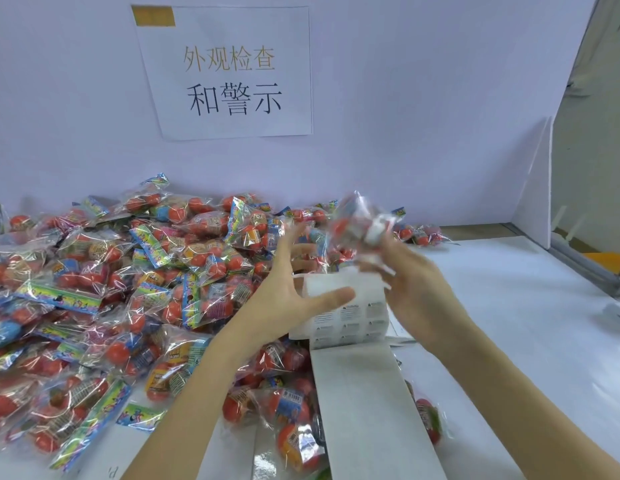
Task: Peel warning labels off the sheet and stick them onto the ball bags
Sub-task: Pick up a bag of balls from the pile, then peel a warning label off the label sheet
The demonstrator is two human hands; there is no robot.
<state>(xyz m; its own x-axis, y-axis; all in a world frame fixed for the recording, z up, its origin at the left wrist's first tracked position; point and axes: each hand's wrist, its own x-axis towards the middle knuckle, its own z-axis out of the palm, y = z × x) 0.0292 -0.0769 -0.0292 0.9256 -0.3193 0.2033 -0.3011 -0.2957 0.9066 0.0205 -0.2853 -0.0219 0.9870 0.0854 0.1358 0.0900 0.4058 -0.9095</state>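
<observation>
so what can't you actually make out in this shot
- Head view: the bag in the right hand is motion-blurred, so whether a label is on it, and the exact grip, cannot be told.
- Print on the label sheet is too small to read.
- The left hand hides part of the sheet.
- Lower bags are cut off by the bottom edge.

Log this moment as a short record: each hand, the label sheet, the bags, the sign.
left hand: open, fingers spread, thumb lying over the label sheet
right hand: raised, holds one ball bag, blurred
label sheet: printed labels in rows, bare backing strip running toward the camera
bag pile: loose heap across the left of the table
wall sign: white paper with Chinese characters
</observation>
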